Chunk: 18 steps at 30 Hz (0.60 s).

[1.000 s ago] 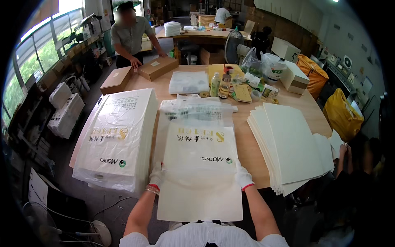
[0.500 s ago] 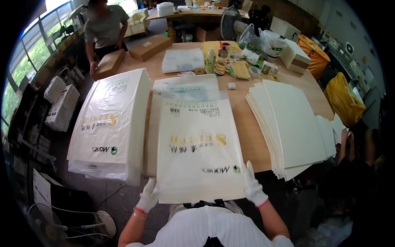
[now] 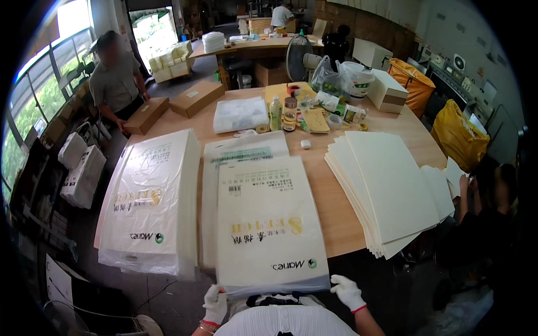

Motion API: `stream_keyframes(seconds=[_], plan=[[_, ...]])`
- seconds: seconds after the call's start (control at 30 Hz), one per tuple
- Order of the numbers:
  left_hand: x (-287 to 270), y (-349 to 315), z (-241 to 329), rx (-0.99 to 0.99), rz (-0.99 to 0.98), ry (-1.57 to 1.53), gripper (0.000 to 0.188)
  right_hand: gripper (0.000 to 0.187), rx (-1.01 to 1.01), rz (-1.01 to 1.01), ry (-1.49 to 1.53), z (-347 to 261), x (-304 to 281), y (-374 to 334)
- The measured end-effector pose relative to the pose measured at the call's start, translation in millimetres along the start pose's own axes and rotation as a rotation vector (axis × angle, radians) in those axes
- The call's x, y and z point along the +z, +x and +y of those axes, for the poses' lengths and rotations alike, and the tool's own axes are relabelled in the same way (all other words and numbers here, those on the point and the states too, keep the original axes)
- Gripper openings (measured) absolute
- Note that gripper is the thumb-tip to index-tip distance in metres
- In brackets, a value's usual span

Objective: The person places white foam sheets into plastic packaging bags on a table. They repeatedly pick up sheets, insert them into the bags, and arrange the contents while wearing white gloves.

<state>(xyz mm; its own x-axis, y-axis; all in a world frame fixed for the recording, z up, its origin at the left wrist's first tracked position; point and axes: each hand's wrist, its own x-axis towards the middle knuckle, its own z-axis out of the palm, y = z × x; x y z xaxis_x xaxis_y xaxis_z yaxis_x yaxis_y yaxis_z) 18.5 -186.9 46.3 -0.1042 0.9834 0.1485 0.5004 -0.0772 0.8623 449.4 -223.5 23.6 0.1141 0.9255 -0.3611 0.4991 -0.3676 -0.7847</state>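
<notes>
White-gloved and red-cuffed, the left hand (image 3: pixel 215 305) is just beside the near left corner of one flat, clear plastic bag printed in gold, black and green (image 3: pixel 269 201); whether its fingers grasp the film cannot be told. The matching right hand (image 3: pixel 348 292) is just beside the near right corner, its fingers parted and released.

The bag lies in front of the person, with off-white sheet material inside and slack film along its near end, which reaches past the near edge of the brown wooden worktop (image 3: pixel 341 227). Beneath it lies flat printed plastic, its layers uncountable. To the left, one tall stack of filled printed bags (image 3: pixel 148 196) also overhangs the near edge. To the right, one fanned stack of cream sheets (image 3: pixel 386 190) lies beyond a bare strip of wood, its layers too tight to count.

Farther back are two brown cardboard boxes (image 3: pixel 196 99), a co-worker in a grey shirt (image 3: pixel 115 81) beside the left one. Two drink containers stand side by side: one pale green plastic bottle (image 3: pixel 275 115) and one brown-lidded clear jar (image 3: pixel 289 116) holding amber liquid. One white plastic bucket (image 3: pixel 358 84) stands behind them.
</notes>
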Motion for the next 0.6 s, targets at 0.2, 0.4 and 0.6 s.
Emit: stream_keyframes(seconds=[0.2, 0.4, 0.6], plan=[[-44.0, 94.0, 139.9, 0.538, 0.030, -0.097, 0.013, 0.041, 0.127, -0.208, 1.096, -68.2, 51.2, 42.0], [-164.3, 87.0, 105.5, 0.404, 0.721, -0.574, 0.019, 0.038, -0.021, -0.541, 1.211, -188.7, 152.3, 66.1], [-320.5, 145.7, -27.9, 0.309, 1.174, -0.772, 0.013, 0.033, -0.107, -1.052, 0.646, -331.4, 255.6, 60.4]])
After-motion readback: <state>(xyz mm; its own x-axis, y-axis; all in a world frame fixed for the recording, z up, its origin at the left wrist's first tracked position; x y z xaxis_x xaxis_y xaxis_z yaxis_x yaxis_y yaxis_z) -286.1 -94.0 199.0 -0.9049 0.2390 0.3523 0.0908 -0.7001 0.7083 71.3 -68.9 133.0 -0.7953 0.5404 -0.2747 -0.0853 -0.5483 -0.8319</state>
